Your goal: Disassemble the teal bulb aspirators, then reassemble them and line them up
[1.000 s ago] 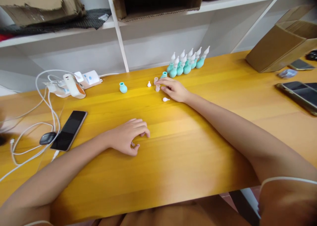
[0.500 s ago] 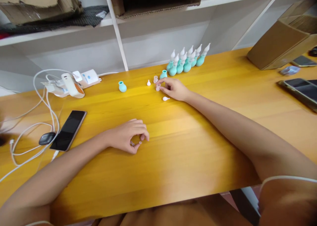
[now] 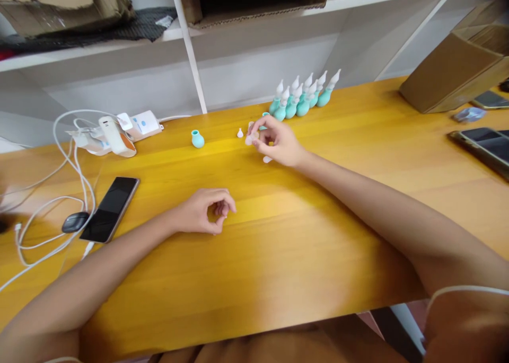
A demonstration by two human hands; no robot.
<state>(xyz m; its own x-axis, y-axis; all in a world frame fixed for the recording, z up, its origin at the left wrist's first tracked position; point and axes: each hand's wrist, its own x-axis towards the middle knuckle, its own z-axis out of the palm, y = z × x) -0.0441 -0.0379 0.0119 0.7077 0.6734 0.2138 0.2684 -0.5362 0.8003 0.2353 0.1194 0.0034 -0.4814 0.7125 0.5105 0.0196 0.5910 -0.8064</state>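
Note:
My right hand (image 3: 280, 140) pinches a small translucent cup-shaped piece (image 3: 250, 139) between thumb and fingertips, raised and tilted. Behind those fingers a second translucent piece (image 3: 250, 125) is mostly hidden, and so is an open teal bulb (image 3: 265, 116). A white nozzle tip (image 3: 268, 159) lies partly covered under the hand, while another small white tip (image 3: 239, 133) stands to its left. My left hand (image 3: 210, 211) rests nearer the front with fingers curled and thumb meeting a fingertip; what it holds, if anything, is too small to name. Farther left stands another open teal bulb (image 3: 198, 139).
Several teal bulbs with white nozzles (image 3: 303, 100) stand grouped at the back. A power strip (image 3: 139, 127) with cables, a phone (image 3: 110, 209) and a black mouse-like object (image 3: 75, 222) are on the left. At right are a cardboard box (image 3: 449, 71) and another phone (image 3: 483, 145).
My right hand has lifted the translucent piece off the table and tipped it. My left hand has turned and risen slightly, its thumb and fingertip closing together; small round bits seen there earlier are now hidden.

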